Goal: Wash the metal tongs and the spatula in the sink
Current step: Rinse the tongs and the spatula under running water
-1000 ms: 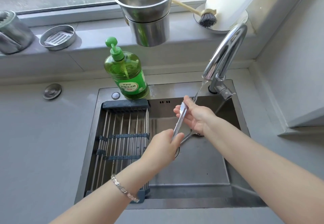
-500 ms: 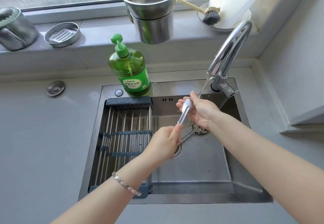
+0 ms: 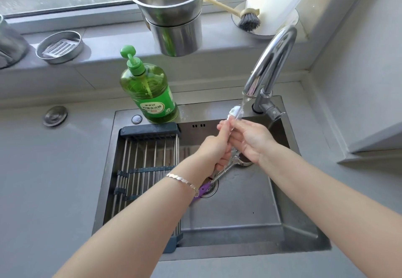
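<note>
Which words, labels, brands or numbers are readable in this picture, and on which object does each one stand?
"柠檬洗洁精": on the label of the green soap bottle.
Smaller print above it and the red patch below: too small to read.
Nothing else bears text.

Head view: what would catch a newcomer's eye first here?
The left hand and right hand hold the metal tongs over the sink, their white tip in the water running from the chrome faucet. A bright green dish soap bottle stands on the sink's back rim, left of the hands.
</note>
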Available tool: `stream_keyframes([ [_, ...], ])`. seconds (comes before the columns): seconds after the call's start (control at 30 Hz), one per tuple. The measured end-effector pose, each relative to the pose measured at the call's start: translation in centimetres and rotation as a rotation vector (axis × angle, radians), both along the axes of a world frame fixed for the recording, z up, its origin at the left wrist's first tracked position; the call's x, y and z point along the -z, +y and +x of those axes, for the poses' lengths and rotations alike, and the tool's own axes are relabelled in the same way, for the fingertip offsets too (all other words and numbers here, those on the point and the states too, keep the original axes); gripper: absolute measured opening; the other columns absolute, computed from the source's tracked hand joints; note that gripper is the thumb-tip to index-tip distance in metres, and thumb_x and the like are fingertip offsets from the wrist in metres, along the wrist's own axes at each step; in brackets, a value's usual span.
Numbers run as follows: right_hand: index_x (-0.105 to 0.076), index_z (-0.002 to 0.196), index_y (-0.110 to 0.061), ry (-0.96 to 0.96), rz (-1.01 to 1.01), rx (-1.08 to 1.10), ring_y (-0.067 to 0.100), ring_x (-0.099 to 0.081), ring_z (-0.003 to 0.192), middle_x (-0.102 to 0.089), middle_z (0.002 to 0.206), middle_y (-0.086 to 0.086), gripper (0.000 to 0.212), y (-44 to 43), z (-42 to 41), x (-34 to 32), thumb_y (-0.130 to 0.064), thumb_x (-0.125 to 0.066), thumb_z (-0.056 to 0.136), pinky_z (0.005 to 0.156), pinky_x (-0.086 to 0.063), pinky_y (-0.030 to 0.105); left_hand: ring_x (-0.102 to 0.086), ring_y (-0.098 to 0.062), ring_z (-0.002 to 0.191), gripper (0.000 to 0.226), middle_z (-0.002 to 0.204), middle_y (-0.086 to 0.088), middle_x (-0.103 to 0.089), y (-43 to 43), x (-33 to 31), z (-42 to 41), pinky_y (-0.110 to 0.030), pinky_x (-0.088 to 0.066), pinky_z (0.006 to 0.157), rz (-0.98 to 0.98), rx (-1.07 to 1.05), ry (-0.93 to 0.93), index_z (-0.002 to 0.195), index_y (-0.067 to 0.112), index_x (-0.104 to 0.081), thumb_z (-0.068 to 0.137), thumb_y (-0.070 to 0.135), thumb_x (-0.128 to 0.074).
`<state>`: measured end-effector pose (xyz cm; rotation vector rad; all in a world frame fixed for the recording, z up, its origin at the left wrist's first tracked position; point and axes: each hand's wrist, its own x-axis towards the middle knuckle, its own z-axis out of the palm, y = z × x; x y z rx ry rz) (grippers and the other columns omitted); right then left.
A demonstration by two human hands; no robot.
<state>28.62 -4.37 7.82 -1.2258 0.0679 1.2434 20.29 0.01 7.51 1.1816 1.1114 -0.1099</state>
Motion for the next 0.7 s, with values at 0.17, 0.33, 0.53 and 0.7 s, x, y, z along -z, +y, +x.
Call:
stream_keyframes([
  [0.17,-0.059,0.084,0.002,0.102,-0.055,0.112,0.013,-0.066,0.048,-0.069,0.064,0.01,0.016,-0.7,2.0,0.1,-0.01,-0.053,0.093,0.041,-0.053,0.022,-0.029,-0.006,0.033,0.035,0.054,-0.002,-0.04,-0.2,0.2,0.5,-0.018,-0.021,0.04,0.026,0.157,-0.152,0.072,0.013,-0.048,0.101,0.027,-0.034],
  [0.33,-0.059,0.087,-0.002,0.201,-0.029,0.18,0.017,-0.066,0.073,-0.068,0.081,0.012,0.011,-0.7,1.8,0.5,-0.008,-0.052,0.093,0.064,-0.058,0.028,-0.055,-0.002,0.047,0.02,0.066,0.001,-0.058,0.2,-1.2,-1.4,-0.01,-0.045,0.05,0.187,0.329,-0.155,0.088,0.008,-0.055,0.098,0.005,-0.038],
  [0.53,-0.052,0.082,0.0,0.346,0.001,0.372,0.015,-0.067,0.053,-0.061,0.079,0.014,0.015,0.5,2.4,0.8,-0.005,-0.047,0.095,0.066,-0.056,0.026,-0.039,-0.006,0.051,0.014,0.078,0.0,-0.061,0.9,-1.0,-5.1,-0.011,-0.031,0.044,0.495,0.372,-0.104,0.1,0.011,-0.065,0.088,0.015,-0.058],
  [0.7,-0.056,0.078,0.001,0.348,0.064,0.315,0.011,-0.065,0.045,-0.066,0.056,0.008,0.01,1.3,-0.5,0.7,0.003,-0.056,0.087,0.053,-0.057,0.021,-0.035,-0.001,0.043,0.011,0.066,0.009,-0.052,1.0,-0.4,-6.0,-0.011,-0.028,0.043,0.676,0.174,-0.154,0.095,0.009,-0.06,0.095,0.017,-0.052],
])
